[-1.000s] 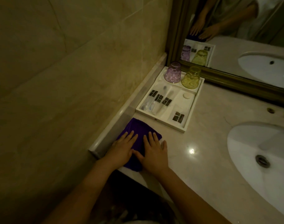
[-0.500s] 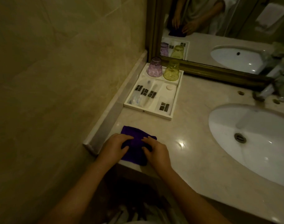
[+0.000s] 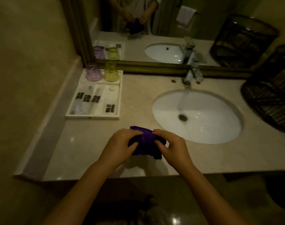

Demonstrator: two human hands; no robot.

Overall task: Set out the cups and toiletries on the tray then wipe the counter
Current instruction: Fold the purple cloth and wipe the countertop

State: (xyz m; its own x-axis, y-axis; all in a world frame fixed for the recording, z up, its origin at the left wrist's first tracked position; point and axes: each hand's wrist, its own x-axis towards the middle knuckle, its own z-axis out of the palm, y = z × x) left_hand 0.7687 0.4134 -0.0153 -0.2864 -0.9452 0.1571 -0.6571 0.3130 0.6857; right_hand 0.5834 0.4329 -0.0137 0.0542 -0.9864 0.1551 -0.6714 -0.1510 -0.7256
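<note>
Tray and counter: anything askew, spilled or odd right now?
Nothing stands out. The tray sits square in the corner, both cups upside down at its back, sachets in their compartments. Both hands bunch the purple cloth beside the sink.

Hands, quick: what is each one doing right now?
Left hand: fingers curled, gripping the purple cloth.
Right hand: fingers curled, pinching the same cloth from the other side.

No legible text anywhere; dark labels (image 3: 87, 98) on the tray's toiletry packets too blurred to read.
</note>
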